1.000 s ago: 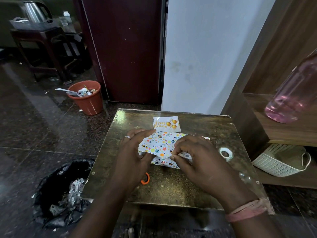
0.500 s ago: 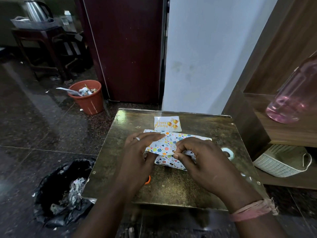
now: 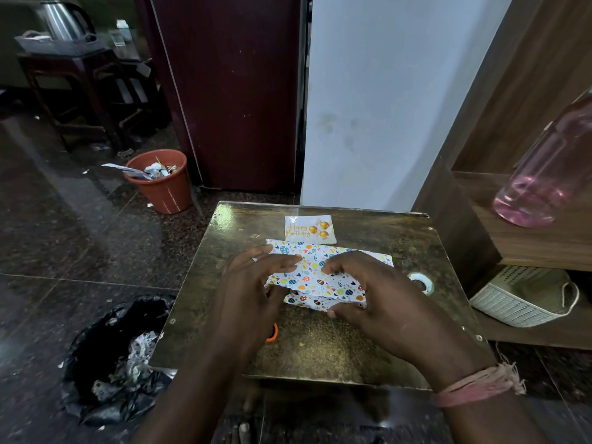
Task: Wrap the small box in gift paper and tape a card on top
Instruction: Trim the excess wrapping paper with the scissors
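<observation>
White gift paper with small coloured prints lies folded over the small box in the middle of the brass-coloured table; the box itself is hidden under the paper. My left hand presses the paper's left side, fingers stretched over the top flap. My right hand pinches the paper's right part between thumb and fingers. A white "Happy Birthday" card with gold balloons lies flat just behind the paper. A roll of clear tape sits to the right of my right hand.
An orange scissor handle peeks out under my left wrist. A black rubbish bag lies on the floor at the left, an orange bin farther back. A white basket and a pink bottle stand on shelves at the right.
The paper has been unfolded wider toward the back and right. My left fingers slid across the top flap, and my right hand shifted right while gripping the near fold.
</observation>
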`<state>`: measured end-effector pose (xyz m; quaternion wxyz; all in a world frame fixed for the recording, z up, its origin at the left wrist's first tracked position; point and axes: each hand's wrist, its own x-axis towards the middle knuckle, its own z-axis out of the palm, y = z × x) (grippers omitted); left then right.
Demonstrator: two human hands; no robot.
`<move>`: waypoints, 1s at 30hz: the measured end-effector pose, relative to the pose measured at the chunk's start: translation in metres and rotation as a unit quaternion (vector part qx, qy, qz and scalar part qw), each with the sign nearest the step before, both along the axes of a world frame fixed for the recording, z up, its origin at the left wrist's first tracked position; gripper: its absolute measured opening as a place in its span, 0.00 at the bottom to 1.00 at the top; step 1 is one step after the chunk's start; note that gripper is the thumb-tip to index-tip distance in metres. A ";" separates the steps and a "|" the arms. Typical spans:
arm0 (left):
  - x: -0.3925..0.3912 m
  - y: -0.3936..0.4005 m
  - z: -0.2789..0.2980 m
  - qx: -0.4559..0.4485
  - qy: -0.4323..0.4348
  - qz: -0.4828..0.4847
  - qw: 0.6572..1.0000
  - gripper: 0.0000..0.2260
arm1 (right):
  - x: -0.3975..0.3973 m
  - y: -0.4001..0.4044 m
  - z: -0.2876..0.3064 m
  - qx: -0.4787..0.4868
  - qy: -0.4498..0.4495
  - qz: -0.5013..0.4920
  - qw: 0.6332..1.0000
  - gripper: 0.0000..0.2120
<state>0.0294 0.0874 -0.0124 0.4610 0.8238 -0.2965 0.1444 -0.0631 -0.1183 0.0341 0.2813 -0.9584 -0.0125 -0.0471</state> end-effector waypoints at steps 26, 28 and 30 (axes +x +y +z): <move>0.005 0.003 0.001 -0.006 0.047 0.004 0.999 0.27 | 0.010 0.088 -0.012 -0.044 -0.109 -0.042 0.992 0.14; 0.007 0.004 0.000 -0.001 0.050 0.019 0.999 0.26 | 0.010 0.093 -0.018 -0.037 -0.085 -0.033 0.995 0.15; 0.006 0.005 0.002 0.006 0.064 0.043 0.997 0.27 | 0.008 0.091 -0.016 -0.011 -0.047 -0.013 0.999 0.11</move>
